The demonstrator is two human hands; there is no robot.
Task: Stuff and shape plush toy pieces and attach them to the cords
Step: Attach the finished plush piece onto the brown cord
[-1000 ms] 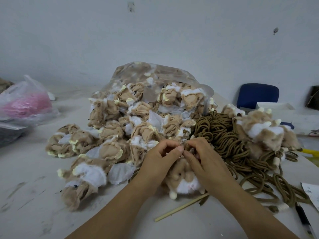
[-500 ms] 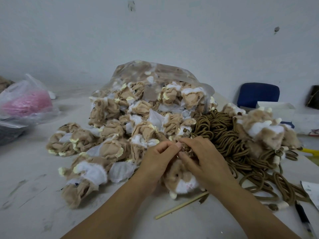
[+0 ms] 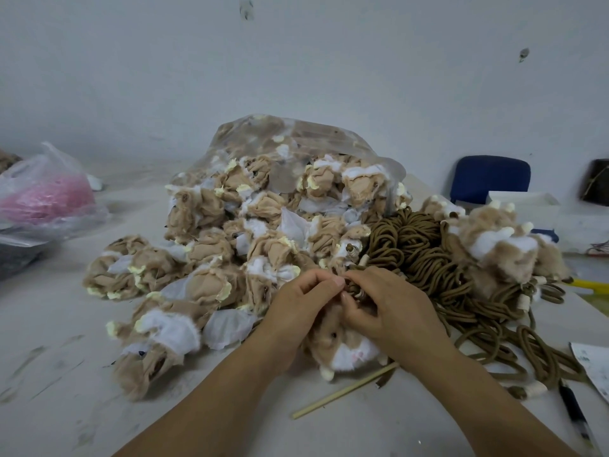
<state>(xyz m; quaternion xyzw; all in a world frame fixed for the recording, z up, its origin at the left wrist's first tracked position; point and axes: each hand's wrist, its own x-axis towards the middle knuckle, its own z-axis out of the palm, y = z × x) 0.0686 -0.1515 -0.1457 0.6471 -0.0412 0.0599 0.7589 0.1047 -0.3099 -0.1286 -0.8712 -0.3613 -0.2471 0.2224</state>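
A stuffed tan-and-white plush hamster (image 3: 342,349) lies on the table under my two hands. My left hand (image 3: 301,311) pinches at its top edge with thumb and forefinger. My right hand (image 3: 389,308) curls over the same spot, its fingers pinching the toy and a brown cord end (image 3: 354,288) there. A tangled heap of brown cords (image 3: 425,258) lies just right of my hands. A big pile of unstuffed, inside-out plush skins (image 3: 230,252) spills from a clear plastic bag (image 3: 296,136) behind and to the left. Finished plush toys (image 3: 494,245) sit on the cords at right.
A thin wooden stick (image 3: 342,394) lies on the table below the toy. A black pen (image 3: 575,413) and a paper sheet (image 3: 593,361) are at the right edge. A plastic bag with pink material (image 3: 46,196) sits far left. A blue chair (image 3: 491,178) stands behind the table.
Both hands have stayed pinched together at the toy's top, shifting slightly; the toy's face has turned a little more into view beneath them.
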